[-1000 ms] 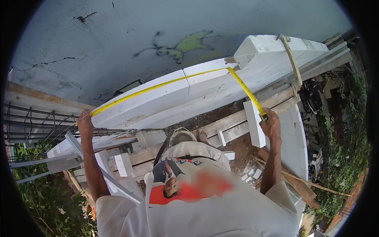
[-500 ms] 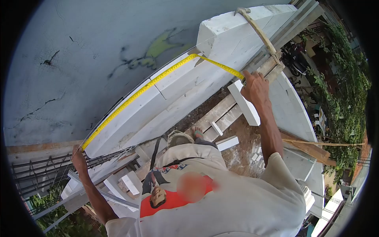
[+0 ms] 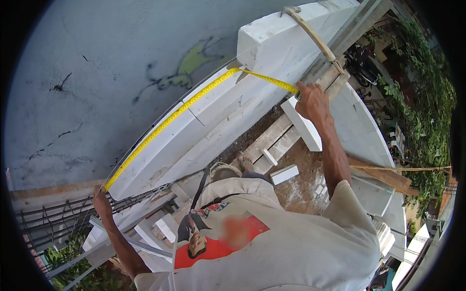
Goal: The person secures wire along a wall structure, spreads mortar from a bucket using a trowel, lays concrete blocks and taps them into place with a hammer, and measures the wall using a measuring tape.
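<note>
A yellow tape measure [image 3: 170,119] stretches along the top of a low white block wall [image 3: 160,153]. My left hand [image 3: 101,200] is closed on the tape's end, at the wall's near left corner. At the other end my right hand [image 3: 314,103] grips the tape's case, mostly hidden by my fingers. The blade bends near the taller white block [image 3: 257,46] and runs through the air to my right hand. A hammer [image 3: 310,34] with a wooden handle rests across the top of that raised block course.
A grey plastered wall [image 3: 97,48] stands behind the block wall. Below me are wooden planks [image 3: 262,145], a loose white block [image 3: 284,174] and a bucket [image 3: 224,171] by my foot. Rebar [image 3: 53,213] lies at left; a drop with plants [image 3: 417,97] is at right.
The view has shifted slightly. The tape still lies along the wall, held at both ends, and my hands keep nearly the same places.
</note>
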`<state>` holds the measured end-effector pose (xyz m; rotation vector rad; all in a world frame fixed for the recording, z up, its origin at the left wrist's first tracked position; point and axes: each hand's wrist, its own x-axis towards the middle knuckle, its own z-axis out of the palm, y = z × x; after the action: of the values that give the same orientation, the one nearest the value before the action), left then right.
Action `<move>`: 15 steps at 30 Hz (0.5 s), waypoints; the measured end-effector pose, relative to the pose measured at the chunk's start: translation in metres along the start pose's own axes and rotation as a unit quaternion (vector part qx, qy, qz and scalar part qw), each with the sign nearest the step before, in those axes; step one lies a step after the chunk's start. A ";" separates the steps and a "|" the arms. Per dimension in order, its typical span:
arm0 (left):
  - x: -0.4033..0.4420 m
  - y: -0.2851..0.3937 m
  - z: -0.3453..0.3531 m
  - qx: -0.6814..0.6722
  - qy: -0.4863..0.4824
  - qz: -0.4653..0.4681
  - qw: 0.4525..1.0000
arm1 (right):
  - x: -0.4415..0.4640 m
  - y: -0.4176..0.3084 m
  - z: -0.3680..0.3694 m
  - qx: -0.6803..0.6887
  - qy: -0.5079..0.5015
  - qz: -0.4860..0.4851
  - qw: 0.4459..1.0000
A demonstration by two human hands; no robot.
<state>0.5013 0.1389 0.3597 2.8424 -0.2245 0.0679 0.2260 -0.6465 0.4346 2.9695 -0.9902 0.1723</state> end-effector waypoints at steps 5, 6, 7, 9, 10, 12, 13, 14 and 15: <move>0.000 0.006 -0.002 0.022 -0.014 -0.033 0.999 | -0.003 0.002 0.000 0.008 -0.003 0.002 1.000; 0.000 0.008 -0.003 0.021 -0.013 -0.032 0.999 | -0.004 0.002 0.001 0.009 -0.004 0.002 1.000; -0.001 0.009 -0.004 0.020 -0.015 -0.040 0.999 | -0.004 0.004 0.003 0.010 -0.002 0.001 1.000; 0.000 0.000 0.002 0.018 -0.017 -0.047 0.999 | -0.004 0.007 0.007 0.025 -0.014 0.002 1.000; 0.001 -0.009 0.010 0.008 0.038 0.008 0.999 | -0.003 0.007 0.005 0.025 -0.013 0.002 1.000; -0.001 -0.016 0.014 -0.003 0.091 0.065 0.994 | -0.002 0.005 0.000 0.014 -0.037 0.019 0.999; 0.000 -0.019 0.016 0.002 0.090 0.068 0.994 | -0.002 0.004 -0.001 0.013 -0.037 0.021 0.999; 0.001 -0.018 0.015 0.006 0.090 0.071 0.993 | -0.001 0.004 -0.002 0.013 -0.029 0.018 0.999; 0.000 -0.008 0.009 0.005 0.090 0.073 0.993 | 0.001 0.005 -0.003 0.012 -0.022 0.015 1.000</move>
<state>0.5033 0.1442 0.3488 2.8042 -0.3920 0.3536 0.2232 -0.6507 0.4372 2.9946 -1.0450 0.1202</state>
